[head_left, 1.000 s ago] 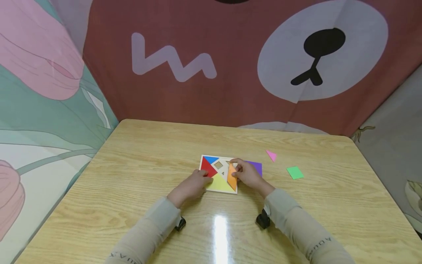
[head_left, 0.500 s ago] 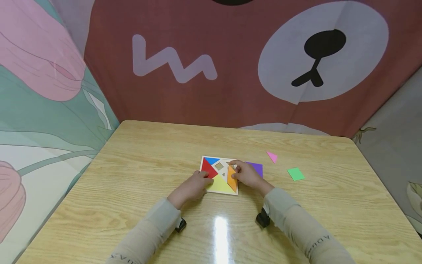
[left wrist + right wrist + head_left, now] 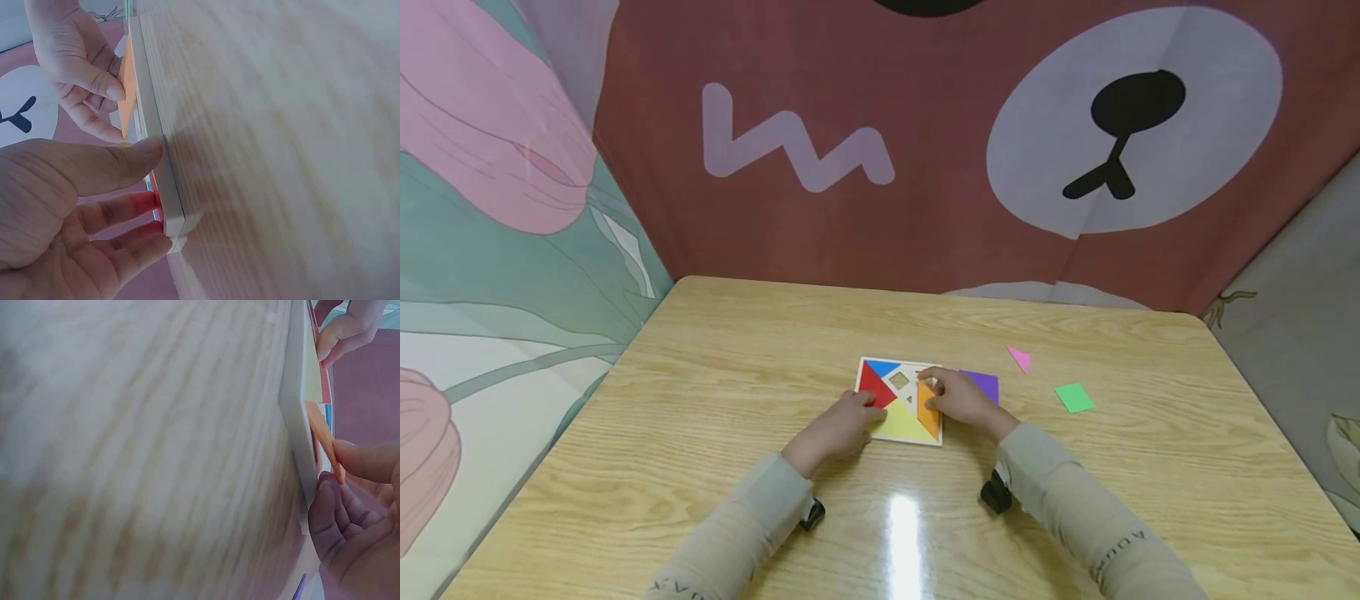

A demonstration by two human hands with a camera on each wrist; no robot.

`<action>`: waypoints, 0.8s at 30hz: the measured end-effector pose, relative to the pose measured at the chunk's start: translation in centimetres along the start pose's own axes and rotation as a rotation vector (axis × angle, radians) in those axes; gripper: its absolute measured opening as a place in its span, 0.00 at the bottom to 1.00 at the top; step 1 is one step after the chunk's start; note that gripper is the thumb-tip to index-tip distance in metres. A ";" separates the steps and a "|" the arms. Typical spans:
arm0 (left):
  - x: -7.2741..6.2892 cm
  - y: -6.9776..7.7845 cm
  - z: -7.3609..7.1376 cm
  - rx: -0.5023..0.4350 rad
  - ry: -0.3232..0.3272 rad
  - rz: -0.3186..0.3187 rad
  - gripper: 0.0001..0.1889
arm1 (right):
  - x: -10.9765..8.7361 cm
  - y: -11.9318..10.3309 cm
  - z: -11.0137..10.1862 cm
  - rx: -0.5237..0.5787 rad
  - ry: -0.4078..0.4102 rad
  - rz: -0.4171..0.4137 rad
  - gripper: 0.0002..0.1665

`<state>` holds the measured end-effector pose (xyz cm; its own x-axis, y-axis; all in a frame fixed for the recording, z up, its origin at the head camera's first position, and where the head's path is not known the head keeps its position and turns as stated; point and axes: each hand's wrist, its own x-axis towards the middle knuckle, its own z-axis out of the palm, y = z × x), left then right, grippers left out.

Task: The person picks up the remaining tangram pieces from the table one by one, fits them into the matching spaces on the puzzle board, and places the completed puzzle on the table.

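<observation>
On the table lies a white tangram board (image 3: 904,442), fitted with a red triangle (image 3: 873,388), a yellow triangle (image 3: 906,423) and a blue triangle (image 3: 881,367). My left hand (image 3: 837,423) holds the board's near left corner, thumb by the near edge and fingers on the red piece and left side. My right hand (image 3: 964,394) pinches an orange parallelogram (image 3: 928,410) between thumb and fingers over the board's right side. The right wrist view shows that orange piece (image 3: 324,434) tilted, its lower end at the board's rim. Right fingers hide the far right corner.
A purple piece (image 3: 984,384), partly behind the right hand, lies right of the board. Farther right are a pink triangle (image 3: 1020,358) and a green square (image 3: 1074,397). The wooden table (image 3: 745,350) meets a printed cloth backdrop (image 3: 820,233) at its far edge.
My right fingers have shifted slightly, and the orange parallelogram has tilted a little in their pinch. My left hand stays on the board's corner. The head view has moved slightly.
</observation>
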<state>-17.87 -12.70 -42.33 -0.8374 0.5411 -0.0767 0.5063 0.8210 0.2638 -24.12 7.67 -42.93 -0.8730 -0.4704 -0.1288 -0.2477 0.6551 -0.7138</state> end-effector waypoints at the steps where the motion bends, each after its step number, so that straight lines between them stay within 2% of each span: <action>1: 0.0 0.0 0.0 0.002 0.001 0.002 0.15 | 0.0 0.0 0.0 -0.009 -0.007 -0.003 0.26; 12: -0.1 0.1 0.0 0.017 0.021 0.027 0.15 | 0.5 -0.4 -0.1 -0.091 -0.011 -0.014 0.25; 19: 0.0 0.1 0.0 0.025 0.006 0.019 0.16 | 0.7 -0.6 -0.1 -0.114 -0.021 0.010 0.23; 24: 0.0 0.2 0.0 0.015 -0.003 0.004 0.16 | 0.7 -0.7 -0.1 -0.124 -0.033 -0.004 0.22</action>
<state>-17.77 -12.53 -42.22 -0.8346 0.5453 -0.0783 0.5132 0.8212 0.2495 -24.58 6.97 -42.50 -0.8581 -0.4910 -0.1506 -0.3026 0.7204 -0.6241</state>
